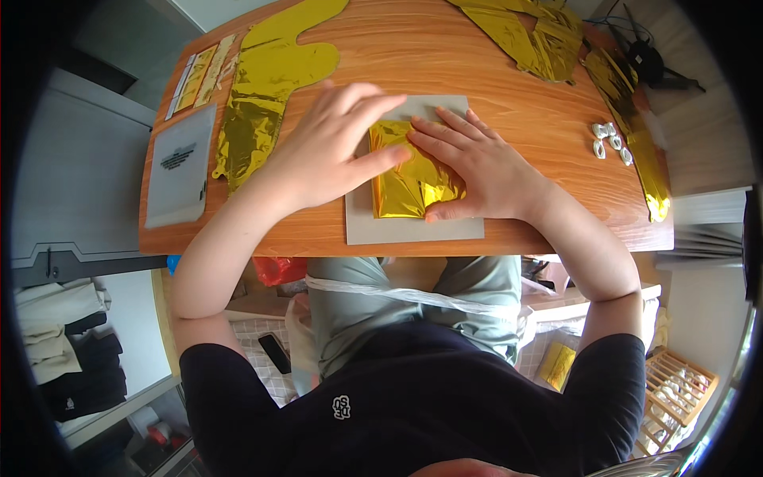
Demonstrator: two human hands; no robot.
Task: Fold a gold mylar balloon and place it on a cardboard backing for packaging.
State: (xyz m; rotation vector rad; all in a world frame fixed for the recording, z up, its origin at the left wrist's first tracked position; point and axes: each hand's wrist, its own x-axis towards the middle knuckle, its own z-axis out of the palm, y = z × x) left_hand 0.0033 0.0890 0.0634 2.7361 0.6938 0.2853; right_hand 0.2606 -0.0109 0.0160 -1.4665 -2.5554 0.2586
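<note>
I find the right hand (477, 163) spread palm-down, its fingers lying on a shiny gold foil packet folded into a flat rectangle (397, 195); it presses without clamping. The left hand (342, 143) is open, fingers apart, over the packet's left side; I cannot tell whether its thumb touches the foil. The packet lies on a flat grey rectangular board (413, 232), near the front edge of the orange-brown wood-grain table (381, 48).

Progress, in my judgement: this piece is largely folded, with straight sides and creases across its face. Flattening appears to be in hand; whether every fold is finished I cannot confirm under the hands. A large gold foil sheet with a curved outline (270, 71) at left and a crumpled gold foil sheet (548, 40) at far right lie unfolded.

Edges: the board's near side sits just inside the table's front edge, so I note little margin there. The left forearm passes close to the curved sheet; contact is unclear. Bare wood shows beyond the board and rightward to the small white looped bundles (612, 141), giving the right hand more room.
</note>
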